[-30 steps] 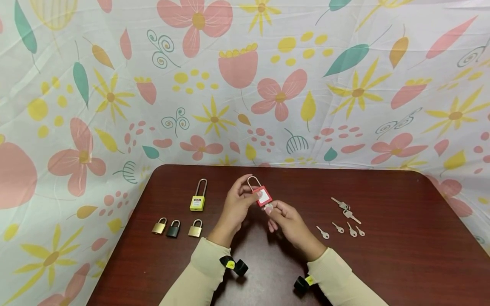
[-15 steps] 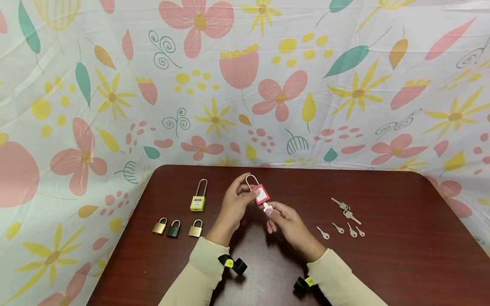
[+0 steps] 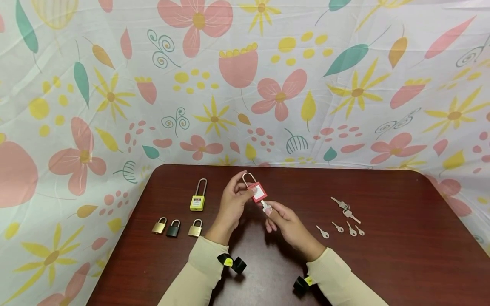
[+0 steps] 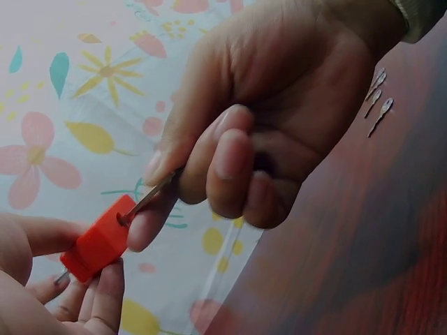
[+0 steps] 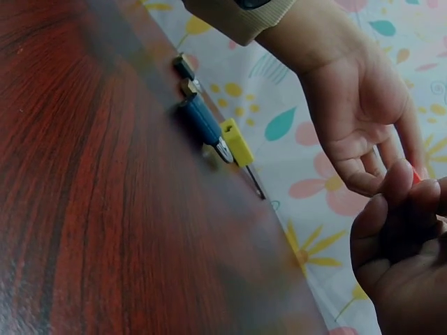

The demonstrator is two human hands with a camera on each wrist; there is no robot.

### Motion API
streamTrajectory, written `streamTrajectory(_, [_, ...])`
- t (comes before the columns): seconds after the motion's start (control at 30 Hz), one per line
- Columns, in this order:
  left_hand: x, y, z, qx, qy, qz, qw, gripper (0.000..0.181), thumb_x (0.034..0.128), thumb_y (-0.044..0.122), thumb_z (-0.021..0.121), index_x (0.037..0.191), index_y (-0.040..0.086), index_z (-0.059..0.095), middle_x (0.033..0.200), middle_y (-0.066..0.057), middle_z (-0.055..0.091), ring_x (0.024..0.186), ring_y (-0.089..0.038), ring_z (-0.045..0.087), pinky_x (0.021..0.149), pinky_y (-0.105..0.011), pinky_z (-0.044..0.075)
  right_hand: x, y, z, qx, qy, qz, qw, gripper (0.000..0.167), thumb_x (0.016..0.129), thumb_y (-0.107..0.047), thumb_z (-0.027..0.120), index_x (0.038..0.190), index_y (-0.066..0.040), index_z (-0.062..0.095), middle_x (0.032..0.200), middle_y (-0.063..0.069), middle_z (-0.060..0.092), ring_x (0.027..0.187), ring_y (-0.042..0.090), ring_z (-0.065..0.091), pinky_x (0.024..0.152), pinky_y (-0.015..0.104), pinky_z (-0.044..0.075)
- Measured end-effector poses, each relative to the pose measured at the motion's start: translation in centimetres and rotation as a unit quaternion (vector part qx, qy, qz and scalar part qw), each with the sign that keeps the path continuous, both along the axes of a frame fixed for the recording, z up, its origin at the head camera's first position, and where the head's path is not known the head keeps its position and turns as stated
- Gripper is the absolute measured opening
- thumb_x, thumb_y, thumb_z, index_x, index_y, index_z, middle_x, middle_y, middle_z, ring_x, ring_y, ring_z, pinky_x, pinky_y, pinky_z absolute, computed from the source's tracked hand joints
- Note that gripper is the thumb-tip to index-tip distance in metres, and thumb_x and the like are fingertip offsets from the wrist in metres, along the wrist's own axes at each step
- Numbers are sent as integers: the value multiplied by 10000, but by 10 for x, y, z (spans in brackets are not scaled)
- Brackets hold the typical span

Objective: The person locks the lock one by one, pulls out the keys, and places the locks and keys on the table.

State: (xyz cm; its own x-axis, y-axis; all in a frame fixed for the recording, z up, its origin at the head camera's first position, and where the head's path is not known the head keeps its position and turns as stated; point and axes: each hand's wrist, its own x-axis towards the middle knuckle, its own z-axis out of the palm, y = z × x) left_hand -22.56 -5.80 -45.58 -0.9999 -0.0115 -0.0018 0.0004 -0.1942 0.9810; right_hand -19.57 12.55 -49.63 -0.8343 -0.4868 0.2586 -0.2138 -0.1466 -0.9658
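Above the middle of the table, my left hand grips a red padlock by its body, thumb on the white label. Its metal shackle points up and to the left. My right hand pinches a silver key by its head, just below the padlock. In the left wrist view, the key points at the keyhole in the underside of the padlock, with its tip at the hole. How far the tip sits inside I cannot tell. The right wrist view shows only a sliver of red between the fingers.
On the left of the table stand a yellow long-shackle padlock, a black padlock and two brass padlocks. To the right lie several loose small keys and a pair of larger keys. A floral cloth hangs behind.
My left hand and the red padlock have shifted slightly up and left, away from my right hand. More of the key's blade shows between padlock and fingers. The right hand has barely moved.
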Motion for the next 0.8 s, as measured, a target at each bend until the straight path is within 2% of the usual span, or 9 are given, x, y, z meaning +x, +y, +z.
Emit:
streamTrajectory(0.1, [-1, -2, 0, 23, -15, 166, 9999, 604, 895, -21, 687, 1449, 140, 510, 1056, -120, 657, 826, -89, 650, 767, -292, 549, 1, -1, 2, 48, -77, 23, 10000, 358, 1084, -71, 403, 1357, 156, 451, 646, 77, 430, 605, 115, 525, 616, 251, 495])
streamTrajectory(0.17, [-2, -2, 0, 41, -15, 218, 9998, 601, 893, -17, 692, 1445, 140, 514, 1054, -111, 658, 831, -92, 651, 760, -279, 545, 2, -1, 2, 53, -100, 45, 9999, 357, 1083, -72, 405, 1364, 143, 453, 640, 92, 422, 609, 107, 528, 616, 252, 494])
streamTrajectory(0.33, [-3, -3, 1, 80, 58, 350, 9993, 606, 894, -10, 690, 1450, 150, 509, 1030, -72, 665, 840, -88, 648, 741, -229, 521, -1, 1, 3, 23, -57, -9, 10000, 322, 1068, -64, 440, 1274, 178, 491, 590, 207, 373, 547, 219, 503, 595, 282, 507])
streamTrajectory(0.43, [-3, -5, 1, 139, 87, 490, 9987, 607, 895, -19, 686, 1448, 159, 512, 1015, -49, 666, 833, -81, 642, 732, -222, 516, -3, 3, 2, 20, -61, -118, 9999, 285, 1061, -68, 461, 1182, 182, 521, 584, 170, 425, 538, 289, 504, 608, 321, 537])
streamTrajectory(0.53, [-4, -9, 2, 121, 89, 560, 9983, 607, 899, -20, 681, 1451, 168, 512, 1020, -42, 666, 830, -74, 640, 736, -219, 509, -4, 5, 2, 122, -136, -390, 9991, 249, 1070, -101, 460, 1129, 119, 560, 624, 96, 521, 578, 264, 574, 660, 353, 568])
streamTrajectory(0.67, [-5, -14, 6, 4, 72, 537, 9985, 628, 901, -12, 677, 1470, 182, 498, 1057, -57, 671, 859, -69, 651, 772, -228, 505, -6, 6, 4, 293, -364, -940, 9945, 234, 1073, -158, 475, 1099, 38, 599, 721, 56, 639, 694, 186, 679, 707, 340, 577])
streamTrajectory(0.8, [-5, -22, 8, -178, -3, 389, 9991, 657, 909, -1, 674, 1499, 204, 471, 1117, -88, 663, 907, -70, 655, 791, -229, 510, -8, 8, 6, 416, -421, -1275, 9901, 236, 1057, -161, 516, 1093, 46, 622, 841, 86, 716, 775, 179, 724, 714, 340, 587])
